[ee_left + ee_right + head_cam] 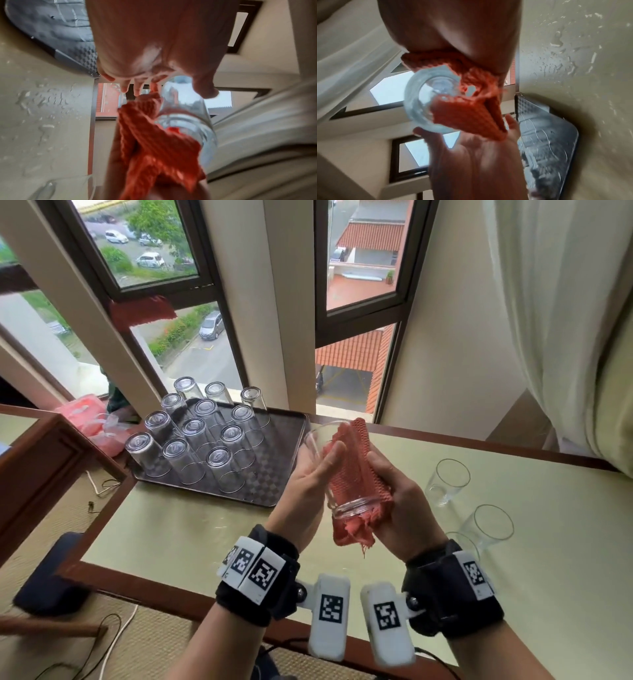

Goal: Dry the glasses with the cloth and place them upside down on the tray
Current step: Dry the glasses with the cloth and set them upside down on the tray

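Surroundings: tray (274, 491) w/ dark checker pattern on left part of table (191, 529), near window; twelve clear tumblers on it, all mouth-down, in rows, e.g. front one (224, 469). Pink plastic bag (92, 419) just left of tray, beyond table edge. Two upright glasses on table's right side, nearer one (486, 525) and farther one (445, 482), well apart from tray. White curtain (555, 320) hangs at right. Water drops on tabletop, seen in both wrist views.
In the way: space betw. held glass and tray's free right strip is open; inverted tumblers fill most of tray.
Glass: clear tumbler (337, 474) held above table betw. tray and upright pair, tilted, mouth away from person, thick base toward them.
Cloth: red-pink waffle-weave cloth (356, 474) wrapped along glass's right side, frayed end hanging below base.
Left hand (308, 484): fingers curled round glass body, thumb on top.
Right hand (397, 501): curled round cloth, pressing it vs. glass wall.
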`<control>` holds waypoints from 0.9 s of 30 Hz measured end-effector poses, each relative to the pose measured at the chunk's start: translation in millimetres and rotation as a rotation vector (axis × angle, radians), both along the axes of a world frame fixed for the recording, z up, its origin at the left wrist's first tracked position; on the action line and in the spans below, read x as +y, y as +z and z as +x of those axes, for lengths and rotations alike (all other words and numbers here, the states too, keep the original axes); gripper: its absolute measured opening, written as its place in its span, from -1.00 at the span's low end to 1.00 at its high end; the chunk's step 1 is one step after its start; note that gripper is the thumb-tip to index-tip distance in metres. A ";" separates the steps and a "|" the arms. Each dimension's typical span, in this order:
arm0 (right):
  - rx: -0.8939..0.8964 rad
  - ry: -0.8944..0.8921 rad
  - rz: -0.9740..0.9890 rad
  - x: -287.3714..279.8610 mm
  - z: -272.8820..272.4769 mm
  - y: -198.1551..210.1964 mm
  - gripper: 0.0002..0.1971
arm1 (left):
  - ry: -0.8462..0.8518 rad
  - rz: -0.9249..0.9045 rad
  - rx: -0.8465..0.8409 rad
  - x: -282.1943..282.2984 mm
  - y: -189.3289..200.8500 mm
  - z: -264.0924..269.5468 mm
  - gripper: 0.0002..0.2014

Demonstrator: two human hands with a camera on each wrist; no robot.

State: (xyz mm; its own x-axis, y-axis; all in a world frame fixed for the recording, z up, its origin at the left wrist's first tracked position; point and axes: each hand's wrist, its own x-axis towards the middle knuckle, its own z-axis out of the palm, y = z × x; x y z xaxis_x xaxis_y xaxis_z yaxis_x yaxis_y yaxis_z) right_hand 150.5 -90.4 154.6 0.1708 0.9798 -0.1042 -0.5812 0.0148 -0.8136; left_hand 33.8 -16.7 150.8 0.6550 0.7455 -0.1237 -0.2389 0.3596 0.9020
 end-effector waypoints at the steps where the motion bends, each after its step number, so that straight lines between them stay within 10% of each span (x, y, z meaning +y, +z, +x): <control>1: 0.098 0.006 0.003 -1.5 2.1 1.1 -0.51 | -0.039 0.024 -0.004 -0.5 0.1 -1.5 -0.07; 8: -0.308 -0.100 0.011 3.9 2.4 -0.4 -0.51 | 0.029 0.066 0.068 0.3 4.1 2.1 -0.15; 14: 0.072 -0.002 0.040 -2.2 8.5 4.1 -0.50 | -0.060 0.088 0.076 0.4 3.3 1.2 -0.37; 18: -0.160 -0.101 -0.005 3.6 9.3 0.7 -0.44 | -0.042 0.030 0.051 5.5 9.9 0.9 -0.72; 21: -0.249 -0.096 0.000 7.8 3.5 -2.9 -0.43 | -0.025 0.016 0.025 3.8 11.2 7.0 -0.50; 27: 0.111 -0.034 0.036 3.5 9.6 7.9 -0.50 | -0.089 0.075 0.055 7.8 5.7 -2.8 -0.20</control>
State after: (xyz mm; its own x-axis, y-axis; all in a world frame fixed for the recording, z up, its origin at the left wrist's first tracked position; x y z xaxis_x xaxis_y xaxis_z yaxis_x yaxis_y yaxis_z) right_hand 160.1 -86.8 162.5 0.1932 0.9771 -0.0886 -0.6661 0.0643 -0.7430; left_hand 31.1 -9.0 156.5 0.7130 0.6929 -0.1072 -0.1586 0.3084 0.9379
